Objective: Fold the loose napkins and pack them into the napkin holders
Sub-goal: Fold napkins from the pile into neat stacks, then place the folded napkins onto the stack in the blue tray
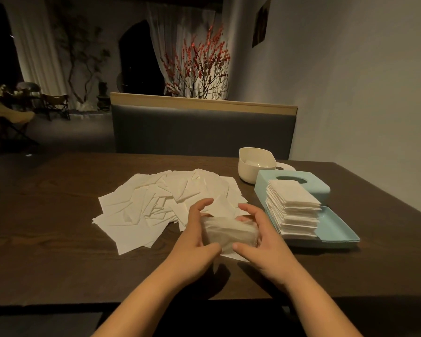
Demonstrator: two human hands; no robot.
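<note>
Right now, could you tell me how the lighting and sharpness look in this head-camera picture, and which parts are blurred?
Head view: dim, warm light; the room behind falls into darkness. The napkin between the left hand and right hand is smeared by motion blur, while the folded stack and loose napkins stay sharp. Wide-angle distortion bends the table edge and walls.

A dark wooden tabletop (58,190) carries loose napkins (161,200) mid-surface, a blue tray (338,229) near its right edge, and a cream holder (255,166) toward the far edge.
</note>
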